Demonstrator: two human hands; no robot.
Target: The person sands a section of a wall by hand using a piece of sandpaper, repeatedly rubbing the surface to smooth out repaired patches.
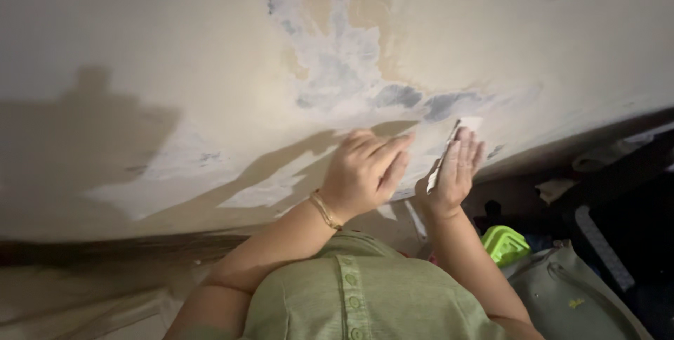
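Note:
A cream wall with grey and white patches of worn paint fills the view. My left hand, wearing a thin gold bracelet, lies palm down against the wall, fingers together. Beside it, my right hand presses a pale folded sheet of sandpaper flat on the wall, just below a grey bare patch. The sheet's top edge sticks out above the fingers. The two hands are a finger's width apart.
My green buttoned shirt fills the bottom middle. A bright green plastic object and a grey-green bag lie at the lower right, with dark clutter behind them. The shadow of a person falls on the wall at left.

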